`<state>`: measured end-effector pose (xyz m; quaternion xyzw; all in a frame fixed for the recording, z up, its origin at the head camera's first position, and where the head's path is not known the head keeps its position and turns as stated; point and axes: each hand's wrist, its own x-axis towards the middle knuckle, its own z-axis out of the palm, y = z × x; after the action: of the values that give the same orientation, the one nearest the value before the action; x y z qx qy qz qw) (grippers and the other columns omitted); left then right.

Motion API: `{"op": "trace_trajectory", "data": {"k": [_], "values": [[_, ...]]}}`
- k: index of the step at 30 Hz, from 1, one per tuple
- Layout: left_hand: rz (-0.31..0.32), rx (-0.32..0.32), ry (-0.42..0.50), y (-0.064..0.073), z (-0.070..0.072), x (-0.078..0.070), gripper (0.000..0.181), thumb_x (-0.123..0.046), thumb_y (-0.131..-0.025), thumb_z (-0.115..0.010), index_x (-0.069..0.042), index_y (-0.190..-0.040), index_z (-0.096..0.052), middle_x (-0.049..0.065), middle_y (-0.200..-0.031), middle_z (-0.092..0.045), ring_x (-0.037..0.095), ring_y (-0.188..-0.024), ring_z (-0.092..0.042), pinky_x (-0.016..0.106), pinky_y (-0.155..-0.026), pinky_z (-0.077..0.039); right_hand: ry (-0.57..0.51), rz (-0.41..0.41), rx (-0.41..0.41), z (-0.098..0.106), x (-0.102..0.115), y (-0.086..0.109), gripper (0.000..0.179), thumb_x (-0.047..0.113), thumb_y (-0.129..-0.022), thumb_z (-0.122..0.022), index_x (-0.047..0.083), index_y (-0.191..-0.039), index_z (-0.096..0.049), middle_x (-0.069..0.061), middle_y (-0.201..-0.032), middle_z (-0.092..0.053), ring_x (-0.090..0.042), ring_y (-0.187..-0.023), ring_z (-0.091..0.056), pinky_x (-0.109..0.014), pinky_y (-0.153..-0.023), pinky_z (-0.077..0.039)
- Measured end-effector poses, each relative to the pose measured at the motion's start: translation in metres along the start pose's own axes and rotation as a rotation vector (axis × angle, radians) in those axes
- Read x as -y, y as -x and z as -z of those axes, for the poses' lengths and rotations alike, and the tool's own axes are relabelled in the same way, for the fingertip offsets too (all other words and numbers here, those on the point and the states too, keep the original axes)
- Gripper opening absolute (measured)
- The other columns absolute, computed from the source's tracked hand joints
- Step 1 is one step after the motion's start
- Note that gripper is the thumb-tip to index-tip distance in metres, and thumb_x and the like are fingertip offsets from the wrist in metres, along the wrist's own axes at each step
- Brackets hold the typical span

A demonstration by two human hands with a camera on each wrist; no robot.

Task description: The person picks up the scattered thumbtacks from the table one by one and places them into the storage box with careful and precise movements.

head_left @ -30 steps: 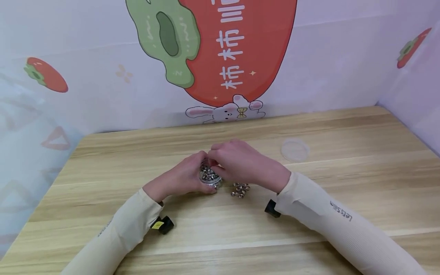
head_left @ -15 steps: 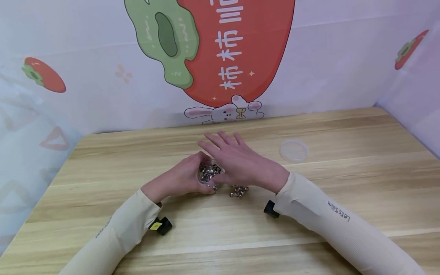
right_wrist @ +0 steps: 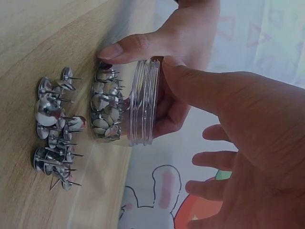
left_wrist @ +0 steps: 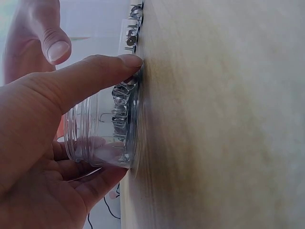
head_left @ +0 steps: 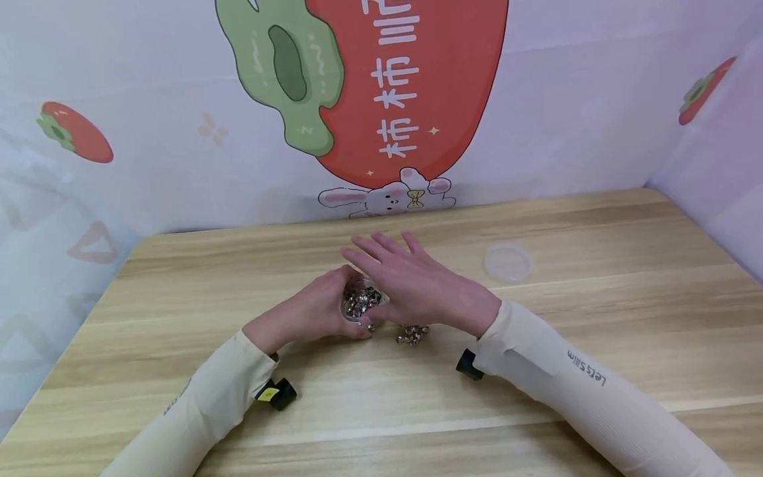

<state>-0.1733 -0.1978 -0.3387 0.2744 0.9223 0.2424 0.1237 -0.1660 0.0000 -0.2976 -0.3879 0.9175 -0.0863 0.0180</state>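
My left hand (head_left: 318,306) grips a clear round plastic jar (right_wrist: 143,102) from its left side, thumb on the near wall and fingers around the far side. Silver thumbtacks (right_wrist: 107,102) fill the lower part of the jar, which stands uncovered on the table. My right hand (head_left: 417,281) hovers over the jar's right edge, fingers spread and straight, nothing between them. A small pile of silver domed thumbtacks (right_wrist: 55,129) lies on the wood just right of the jar, partly under my right hand in the head view.
A clear round lid (head_left: 508,262) lies flat on the wooden table (head_left: 381,404), behind and right of the pile. A printed cloth backdrop (head_left: 566,119) rises at the table's back edge.
My right hand's fingers were bunched at the jar's mouth a second ago; they have since spread out straight above it. My left hand keeps holding the jar.
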Motion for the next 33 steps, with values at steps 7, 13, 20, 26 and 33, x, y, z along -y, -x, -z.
{"op": "trace_trajectory", "data": {"k": [7, 13, 20, 26, 33], "values": [[0.001, -0.004, -0.006, 0.000, -0.002, 0.001, 0.080, -0.036, -0.068, -0.086, -0.001, -0.128, -0.047, 0.012, -0.122, -0.061, 0.024, -0.116, -0.058, 0.041, -0.104, -0.045, -0.005, 0.018, -0.024, 0.000, -0.002, 0.005, 0.091, 0.049, -0.080, -0.075, 0.020, -0.153, -0.029, -0.001, -0.155, -0.036, -0.024, -0.145, -0.029, -0.062, -0.117, -0.019], [-0.011, -0.016, -0.018, 0.001, -0.002, 0.000, 0.075, -0.035, -0.067, -0.087, -0.002, -0.122, -0.048, 0.010, -0.119, -0.062, 0.023, -0.111, -0.058, 0.041, -0.099, -0.048, -0.017, -0.023, -0.004, 0.001, -0.011, 0.019, 0.089, 0.051, -0.081, -0.073, 0.021, -0.152, -0.030, -0.001, -0.155, -0.036, -0.024, -0.146, -0.029, -0.059, -0.118, -0.018], [0.035, -0.002, 0.002, 0.002, 0.000, -0.002, 0.077, -0.035, -0.066, -0.088, -0.003, -0.124, -0.048, 0.011, -0.124, -0.061, 0.026, -0.116, -0.057, 0.044, -0.103, -0.046, -0.045, -0.108, 0.000, 0.001, -0.031, 0.042, 0.089, 0.049, -0.079, -0.076, 0.020, -0.151, -0.033, -0.001, -0.154, -0.039, -0.025, -0.144, -0.033, -0.062, -0.117, -0.017], [0.054, 0.003, 0.009, 0.003, -0.001, -0.002, 0.077, -0.035, -0.067, -0.087, -0.003, -0.125, -0.047, 0.011, -0.126, -0.061, 0.026, -0.119, -0.056, 0.044, -0.105, -0.044, -0.054, -0.122, -0.018, 0.000, -0.042, 0.051, 0.088, 0.048, -0.077, -0.078, 0.019, -0.150, -0.036, -0.003, -0.151, -0.043, -0.027, -0.141, -0.037, -0.063, -0.117, -0.017], [0.041, 0.002, 0.014, 0.003, -0.002, -0.001, 0.077, -0.035, -0.068, -0.087, -0.003, -0.125, -0.047, 0.011, -0.126, -0.062, 0.026, -0.120, -0.055, 0.044, -0.105, -0.044, -0.059, -0.129, -0.003, -0.002, -0.041, 0.051, 0.083, 0.045, -0.079, -0.077, 0.019, -0.148, -0.040, -0.004, -0.147, -0.049, -0.028, -0.138, -0.041, -0.061, -0.117, -0.018]]}}
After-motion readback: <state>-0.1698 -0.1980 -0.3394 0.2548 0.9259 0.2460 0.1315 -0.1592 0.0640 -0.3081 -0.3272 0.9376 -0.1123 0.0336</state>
